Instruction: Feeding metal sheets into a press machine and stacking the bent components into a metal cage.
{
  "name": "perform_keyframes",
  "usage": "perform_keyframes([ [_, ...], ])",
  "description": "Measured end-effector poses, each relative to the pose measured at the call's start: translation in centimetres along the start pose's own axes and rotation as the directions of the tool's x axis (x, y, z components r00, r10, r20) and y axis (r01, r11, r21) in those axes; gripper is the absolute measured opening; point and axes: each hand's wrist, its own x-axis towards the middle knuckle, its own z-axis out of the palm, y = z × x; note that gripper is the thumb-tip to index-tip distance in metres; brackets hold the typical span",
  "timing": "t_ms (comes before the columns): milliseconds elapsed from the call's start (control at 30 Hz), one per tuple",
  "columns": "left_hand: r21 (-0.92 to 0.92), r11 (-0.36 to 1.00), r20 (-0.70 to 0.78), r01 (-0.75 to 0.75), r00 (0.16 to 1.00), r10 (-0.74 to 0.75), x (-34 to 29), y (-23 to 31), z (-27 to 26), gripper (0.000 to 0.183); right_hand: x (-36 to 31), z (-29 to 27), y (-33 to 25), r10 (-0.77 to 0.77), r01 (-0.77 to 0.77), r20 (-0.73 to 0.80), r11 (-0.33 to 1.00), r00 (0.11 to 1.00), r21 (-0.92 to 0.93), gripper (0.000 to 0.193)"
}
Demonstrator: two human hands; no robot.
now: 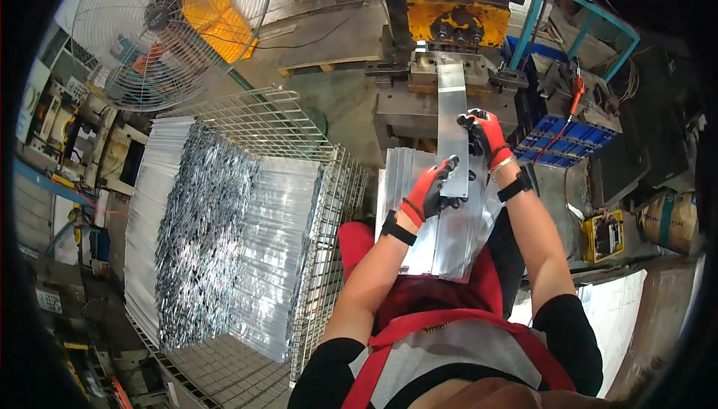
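Both my hands, in red gloves with black palms and fingers, are closed on the edges of one long, flat metal strip (452,136). My left hand (434,188) grips its near end from the left. Farther up, my right hand (486,136) holds the right edge. The strip's far end lies over the die block (424,72) of a press machine (458,16); whether it rests on the block I cannot tell. Beneath my hands, a stack of similar metal strips (419,248) lies in front of my lap, partly covered by my left hand and the held strip.
To the left stands a wire mesh cage (329,222) filled with stacked metal strips (273,214). Behind it is a large fan (164,16). Blue crates (561,143) with tools sit right of the press. A small yellow bin (603,235) lies farther right.
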Motion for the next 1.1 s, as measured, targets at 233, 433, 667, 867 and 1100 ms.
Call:
perform_keyframes([
  [233, 0.186, 0.981, -0.219, -0.054, 0.971, 0.094, 1.7, -2.2, -1.4, 0.042, -0.1, -0.8, 0.3, 0.144, -0.147, 0.040, 0.986, 0.989, 0.079, 0.011],
  [433, 0.070, 0.996, -0.248, 0.055, 0.968, -0.036, 0.9, -0.7, 0.4, 0.042, -0.6, -0.3, -0.5, 0.111, -0.112, 0.018, 0.992, 0.994, 0.060, 0.012],
  [667, 0.063, 0.996, -0.253, 0.070, 0.966, -0.052, 0.7, -0.4, 0.8, 0.040, -0.2, -0.6, 0.2, 0.104, -0.106, 0.019, 0.984, 0.994, 0.144, 0.010],
  [867, 0.018, 0.999, -0.260, 0.046, 0.965, -0.040, 0.8, -1.0, -0.1, 0.040, -0.9, 0.3, -1.2, 0.191, -0.192, 0.009, 0.981, 0.981, 0.007, 0.009],
  [1100, -0.084, 0.996, -0.113, -0.020, 0.994, 0.010, 1.3, -2.1, -0.9, 0.045, 0.5, -0.8, 1.1, -0.041, 0.043, -0.056, 0.999, 0.998, 0.032, 0.007],
])
